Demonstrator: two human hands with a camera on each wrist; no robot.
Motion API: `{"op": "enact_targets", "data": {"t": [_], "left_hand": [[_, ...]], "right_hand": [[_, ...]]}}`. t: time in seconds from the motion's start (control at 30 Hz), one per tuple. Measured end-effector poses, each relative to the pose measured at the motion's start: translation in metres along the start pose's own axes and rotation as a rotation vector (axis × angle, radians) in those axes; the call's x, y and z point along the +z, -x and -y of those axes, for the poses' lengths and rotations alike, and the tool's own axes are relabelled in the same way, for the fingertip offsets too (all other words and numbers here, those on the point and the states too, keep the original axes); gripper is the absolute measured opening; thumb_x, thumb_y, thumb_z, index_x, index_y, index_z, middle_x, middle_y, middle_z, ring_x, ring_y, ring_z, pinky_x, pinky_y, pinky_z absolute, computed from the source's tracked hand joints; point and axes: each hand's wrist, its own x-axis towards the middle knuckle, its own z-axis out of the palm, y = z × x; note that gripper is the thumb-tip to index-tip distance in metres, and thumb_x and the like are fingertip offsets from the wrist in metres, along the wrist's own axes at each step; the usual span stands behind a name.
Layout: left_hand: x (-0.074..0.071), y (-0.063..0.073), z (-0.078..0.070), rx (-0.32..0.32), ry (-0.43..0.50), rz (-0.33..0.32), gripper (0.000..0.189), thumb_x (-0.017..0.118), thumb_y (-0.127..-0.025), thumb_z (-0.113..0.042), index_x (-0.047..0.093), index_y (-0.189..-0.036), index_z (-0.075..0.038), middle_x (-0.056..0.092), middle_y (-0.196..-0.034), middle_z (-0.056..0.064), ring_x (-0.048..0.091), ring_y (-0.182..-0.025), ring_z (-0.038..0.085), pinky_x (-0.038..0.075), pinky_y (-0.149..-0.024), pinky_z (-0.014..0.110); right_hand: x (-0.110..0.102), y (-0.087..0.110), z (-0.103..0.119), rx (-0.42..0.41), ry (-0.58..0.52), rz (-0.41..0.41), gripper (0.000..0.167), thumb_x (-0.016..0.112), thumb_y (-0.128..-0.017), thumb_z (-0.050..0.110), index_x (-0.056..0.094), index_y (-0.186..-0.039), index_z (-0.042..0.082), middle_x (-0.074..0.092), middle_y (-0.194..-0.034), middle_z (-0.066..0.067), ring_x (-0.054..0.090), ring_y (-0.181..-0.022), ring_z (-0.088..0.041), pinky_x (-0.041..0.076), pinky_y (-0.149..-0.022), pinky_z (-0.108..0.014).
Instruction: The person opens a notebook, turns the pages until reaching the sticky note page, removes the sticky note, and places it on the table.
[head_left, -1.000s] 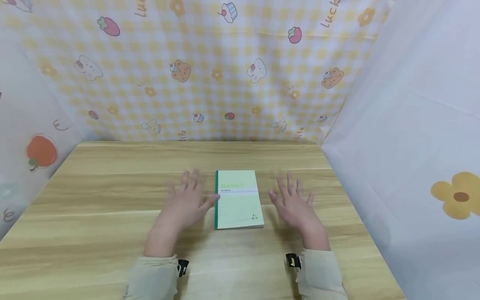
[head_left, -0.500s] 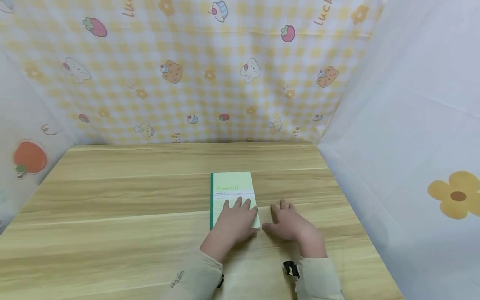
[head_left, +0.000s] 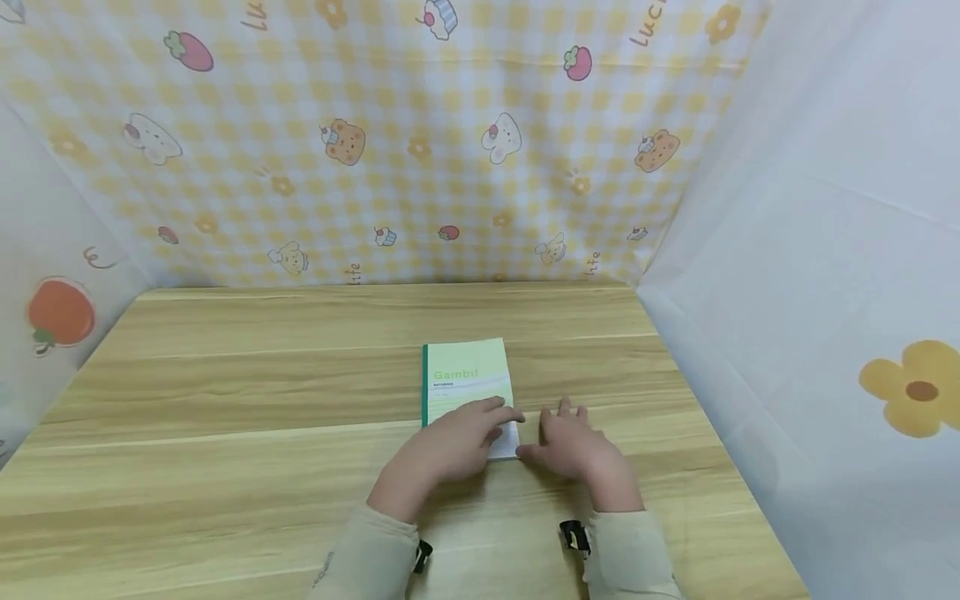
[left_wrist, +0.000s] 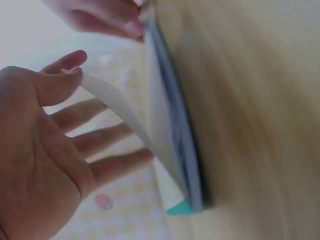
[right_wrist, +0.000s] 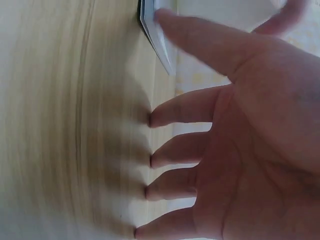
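A pale green notebook [head_left: 461, 362] with a dark green spine lies on the table, "Gambit" printed on its cover. My left hand [head_left: 453, 442] is over its lower right part and hides some of it. In the left wrist view, that thumb and forefinger pinch the edge of the raised front cover [left_wrist: 117, 102], which bends up from the pages. The other fingers extend behind the cover. My right hand [head_left: 576, 454] is just right of the notebook. In the right wrist view its fingertips rest on the table and its thumb [right_wrist: 200, 42] touches the notebook's near corner.
The wood-grain table [head_left: 225, 500] ends at a yellow checked cloth [head_left: 420, 192] hung at the back. White cloth walls stand on the left and right [head_left: 787, 250]. A black wrist strap [head_left: 574, 536] shows at the right sleeve.
My left hand has come from the notebook's left side across onto it, then turned and lifted the cover's edge. My right hand has lowered to the table, its thumb reaching the notebook.
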Motion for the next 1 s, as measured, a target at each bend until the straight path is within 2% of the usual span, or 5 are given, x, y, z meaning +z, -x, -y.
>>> {"op": "enact_targets", "data": {"t": [0.27,0.5,0.67,0.77,1.0], "left_hand": [[-0.036,0.036,0.002,0.059,0.020,-0.299,0.019,0.062,-0.106,-0.011,0.066,-0.124,-0.008,0.068,-0.142,0.013,0.067,-0.133,0.032,0.055,-0.112,0.050],[-0.060,0.077,0.014,-0.094,-0.234,-0.488,0.056,0.061,-0.087,0.014,0.071,-0.134,-0.014,0.053,-0.160,0.019,0.070,-0.122,0.042,0.063,-0.071,0.032],[-0.057,0.089,0.030,-0.194,-0.436,-0.401,0.063,0.081,-0.074,0.011,0.077,-0.128,-0.020,0.053,-0.163,0.011,0.035,-0.158,0.046,0.030,-0.123,0.075],[-0.047,0.085,0.041,-0.226,-0.472,-0.281,0.056,0.086,-0.074,0.004,0.078,-0.125,-0.019,0.063,-0.154,0.009,0.036,-0.159,0.043,0.010,-0.124,0.082],[-0.023,0.068,0.050,-0.297,-0.377,-0.115,0.041,0.068,-0.093,0.002,0.071,-0.132,-0.012,0.067,-0.144,0.018,0.058,-0.138,0.047,0.032,-0.120,0.077]], "right_hand": [[0.008,-0.005,0.003,0.035,0.036,-0.023,0.089,0.073,-0.098,0.050,0.045,-0.153,-0.013,0.022,-0.166,-0.045,0.022,-0.151,-0.071,0.032,-0.110,-0.087],[0.005,-0.005,0.007,0.057,0.035,-0.001,0.087,0.073,-0.098,0.047,0.045,-0.154,-0.013,0.018,-0.168,-0.043,0.018,-0.153,-0.069,0.030,-0.112,-0.087],[0.005,-0.005,0.010,0.059,0.048,-0.007,0.083,0.072,-0.099,0.046,0.047,-0.153,-0.012,0.021,-0.168,-0.043,0.020,-0.153,-0.069,0.031,-0.112,-0.086],[0.006,-0.004,0.010,0.058,0.050,-0.011,0.082,0.072,-0.099,0.046,0.048,-0.152,-0.012,0.022,-0.168,-0.043,0.021,-0.153,-0.069,0.032,-0.111,-0.087],[0.006,-0.002,0.012,0.051,0.054,-0.021,0.081,0.073,-0.099,0.045,0.049,-0.150,-0.013,0.024,-0.166,-0.044,0.022,-0.152,-0.070,0.033,-0.109,-0.088]]}}
